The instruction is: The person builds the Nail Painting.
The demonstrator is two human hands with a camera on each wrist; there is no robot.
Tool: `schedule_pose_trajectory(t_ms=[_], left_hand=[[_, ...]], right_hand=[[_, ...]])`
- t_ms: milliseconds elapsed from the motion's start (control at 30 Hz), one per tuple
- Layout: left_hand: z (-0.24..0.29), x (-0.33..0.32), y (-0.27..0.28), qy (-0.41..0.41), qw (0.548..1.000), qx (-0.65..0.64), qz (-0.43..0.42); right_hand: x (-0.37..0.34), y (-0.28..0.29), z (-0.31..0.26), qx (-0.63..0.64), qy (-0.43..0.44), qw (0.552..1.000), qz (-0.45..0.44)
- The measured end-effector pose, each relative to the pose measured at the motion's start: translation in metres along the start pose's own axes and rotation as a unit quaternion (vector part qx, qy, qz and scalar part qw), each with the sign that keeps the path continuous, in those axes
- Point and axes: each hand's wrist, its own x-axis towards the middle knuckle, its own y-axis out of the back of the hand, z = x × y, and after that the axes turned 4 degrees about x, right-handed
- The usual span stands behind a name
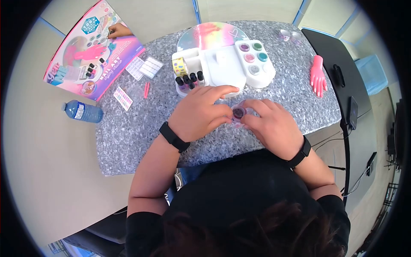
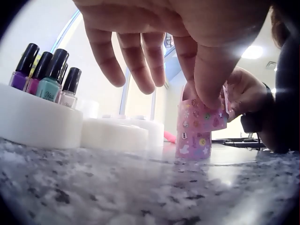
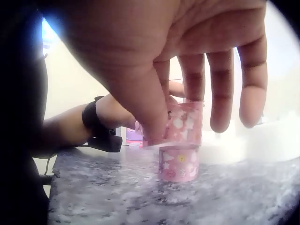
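Left hand (image 1: 195,113): thumb and index finger pinch the rim of a pink band (image 2: 201,119), other fingers hanging spread. Right hand (image 1: 276,126): same pinch from the opposite side, remaining fingers straight and clear of it. Band sits over a narrower pink roll (image 3: 179,165), which stands on end on the table (image 1: 128,145); whether the two are one piece, cannot tell. Standing it so probably lets the table take the weight, and fingertips suit something thin and printed.

Just ahead of the hands: white station (image 1: 218,77). Its near-left well holds polish bottles (image 2: 48,86) upright, caps up, likely for easy picking and no leaks. Yellow tape (image 1: 180,66) behind them. Glitter pots (image 1: 249,58) set in separate recesses, presumably so colours stay apart.

Left of the left hand, farther off: pink tweezers (image 1: 147,90), sticker sheet (image 1: 123,98) flat, clear cases (image 1: 151,67), then box (image 1: 70,68) and water bottle (image 1: 90,112) at the edge. Right of the right hand, well apart: pink dummy hand (image 1: 317,75), fingers pointing back toward the person.
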Motion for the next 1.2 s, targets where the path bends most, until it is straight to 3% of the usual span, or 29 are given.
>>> schedule_pose_trajectory(t_ms=[433, 733, 833, 900, 933, 1067, 1133, 1200], left_hand=[[0.002, 0.003, -0.010, 0.006, 0.998, 0.042, 0.049], [0.001, 0.000, -0.010, 0.027, 0.999, 0.038, 0.006], [-0.001, -0.001, -0.009, 0.034, 0.999, 0.028, 0.001], [0.000, 0.000, -0.010, 0.062, 0.997, 0.050, -0.001], [-0.002, 0.000, -0.011, 0.058, 0.997, 0.047, 0.011], [0.000, 0.003, -0.002, 0.064, 0.995, 0.057, 0.042], [0.001, 0.003, 0.001, 0.073, 0.991, 0.053, 0.095], [0.002, 0.004, 0.003, 0.073, 0.989, 0.050, 0.118]], right_hand=[[-0.001, 0.000, 0.002, -0.043, -0.016, 0.999, 0.001], [0.004, -0.004, 0.005, 0.073, -0.016, 0.997, -0.018], [0.004, -0.006, 0.006, 0.080, -0.054, 0.995, -0.037], [-0.001, -0.015, 0.015, 0.107, -0.005, 0.993, -0.050], [-0.003, -0.017, 0.018, 0.132, -0.008, 0.986, -0.098], [0.014, 0.004, 0.054, 0.184, 0.061, 0.980, -0.034], [0.027, 0.030, 0.092, 0.206, -0.022, 0.978, 0.039], [0.045, 0.034, 0.159, 0.058, -0.079, 0.986, 0.134]])
